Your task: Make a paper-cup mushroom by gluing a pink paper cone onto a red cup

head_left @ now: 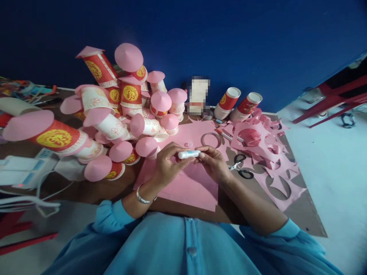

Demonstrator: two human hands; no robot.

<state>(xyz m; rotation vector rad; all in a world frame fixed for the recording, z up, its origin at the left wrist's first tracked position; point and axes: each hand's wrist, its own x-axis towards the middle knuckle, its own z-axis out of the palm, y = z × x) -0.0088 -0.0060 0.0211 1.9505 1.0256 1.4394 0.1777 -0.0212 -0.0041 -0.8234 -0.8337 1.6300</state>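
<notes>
A small white tube with a blue label (189,154) is held level between both my hands. My left hand (169,162) pinches its left end between thumb and fingers, and my right hand (213,162) grips the right end. Under them lie large pink paper sheets (183,191). Beyond the tube, a small pink round piece (188,144) and a roll of tape (211,140) rest on the paper. Black-handled scissors (242,167) lie open just right of my right hand.
Paper-cup lanterns with pink cone tops (130,93) crowd the table's left half. Two red-and-white cup stacks (228,103) stand at the back, near a marker (229,135). Pink paper offcuts (258,141) cover the right side. A white device with cables (24,172) sits far left.
</notes>
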